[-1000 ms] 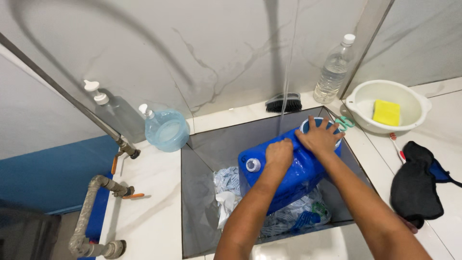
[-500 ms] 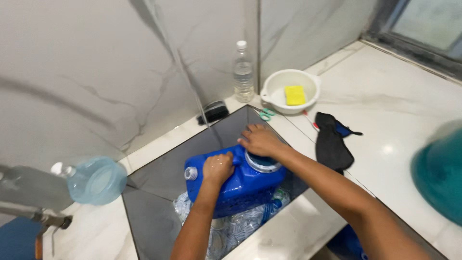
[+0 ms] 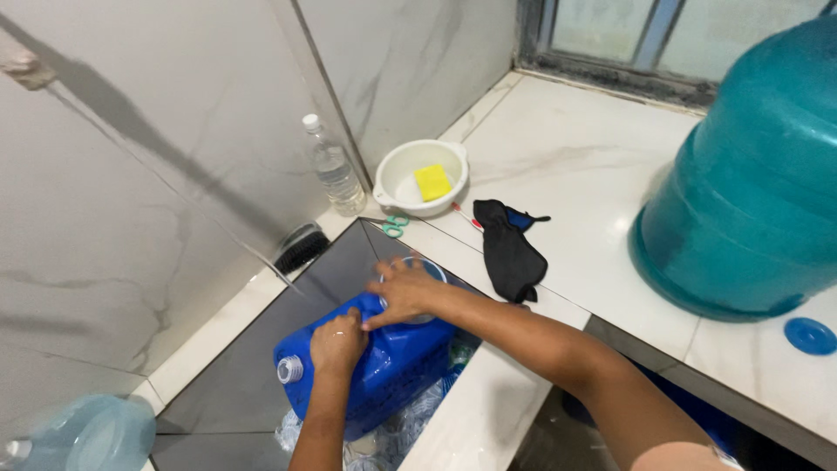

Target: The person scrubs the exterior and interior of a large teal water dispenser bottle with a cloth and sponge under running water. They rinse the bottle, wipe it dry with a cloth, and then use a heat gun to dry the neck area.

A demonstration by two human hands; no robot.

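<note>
Left hand (image 3: 336,342) grips the handle of a blue jerrycan (image 3: 384,371) lying on its side in the dark sink (image 3: 235,384), right hand (image 3: 403,292) spread over its wide mouth; small cap still on, crumpled plastic bottles (image 3: 410,419) beneath
</note>
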